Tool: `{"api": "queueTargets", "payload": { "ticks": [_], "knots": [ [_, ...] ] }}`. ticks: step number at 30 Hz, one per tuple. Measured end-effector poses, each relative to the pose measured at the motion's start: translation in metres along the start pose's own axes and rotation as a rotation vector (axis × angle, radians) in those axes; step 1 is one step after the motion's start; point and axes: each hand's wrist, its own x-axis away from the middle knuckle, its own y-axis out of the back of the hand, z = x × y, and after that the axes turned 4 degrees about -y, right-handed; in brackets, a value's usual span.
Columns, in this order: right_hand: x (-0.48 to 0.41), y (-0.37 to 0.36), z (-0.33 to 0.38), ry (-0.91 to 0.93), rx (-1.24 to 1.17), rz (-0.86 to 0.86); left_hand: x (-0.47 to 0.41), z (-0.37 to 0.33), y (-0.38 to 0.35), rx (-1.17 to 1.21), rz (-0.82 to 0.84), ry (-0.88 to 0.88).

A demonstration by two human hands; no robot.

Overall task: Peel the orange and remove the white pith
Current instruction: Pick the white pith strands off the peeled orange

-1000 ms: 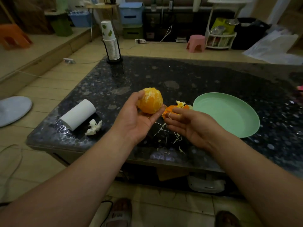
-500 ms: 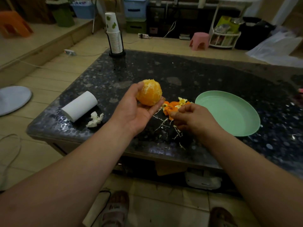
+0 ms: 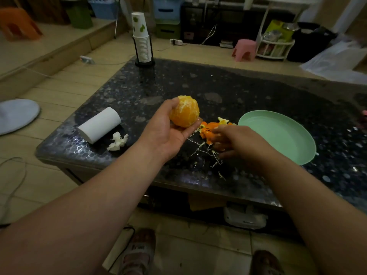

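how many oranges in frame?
1: the peeled orange, held in the left hand above the table. Beside the green plate lie only peel scraps; the right hand may hide more scraps.

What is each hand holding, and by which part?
The left hand cradles the peeled orange, fingers under it, thumb on its side. The right hand, blurred over the peel scraps, cannot be told.

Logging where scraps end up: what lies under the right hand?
Bright orange peel scraps and thin white pith strands lie on the dark speckled stone table, poking out from under the right hand. Anything directly beneath its palm is covered.
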Motion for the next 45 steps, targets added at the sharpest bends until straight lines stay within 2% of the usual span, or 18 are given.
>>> {"api": "queueTargets", "payload": {
  "ticks": [4, 7, 9, 11, 13, 15, 20, 29, 45],
  "knots": [
    [-0.001, 0.002, 0.0, -0.086, -0.077, 0.001, 0.0, 0.0, 0.0, 0.005, 0.01, 0.007],
    [0.005, 0.009, 0.006, 0.005, -0.109, -0.073, 0.0, 0.0, 0.0, 0.008, 0.019, 0.012],
    [0.005, 0.012, 0.001, 0.118, 0.07, -0.145, 0.001, 0.002, 0.0, 0.016, 0.02, 0.016],
    [0.009, 0.006, 0.001, 0.175, 0.289, -0.119, 0.002, 0.004, 0.0, 0.011, 0.019, 0.024],
    [0.013, 0.002, 0.009, 0.219, 0.185, -0.068, 0.003, 0.007, 0.0, -0.012, 0.034, 0.041],
    [0.018, -0.004, 0.018, 0.347, 0.084, -0.096, 0.003, 0.009, 0.0, -0.057, 0.075, 0.057],
    [0.023, -0.016, 0.017, 0.514, 0.145, -0.294, 0.008, 0.01, -0.005, -0.135, 0.177, 0.077],
    [0.023, -0.02, 0.014, 0.69, 0.189, -0.45, 0.019, 0.009, -0.014, -0.173, 0.215, 0.041],
    [0.017, -0.031, 0.008, 0.828, 0.286, -0.58, 0.026, 0.016, -0.02, -0.174, 0.175, -0.006]
  ]
}}
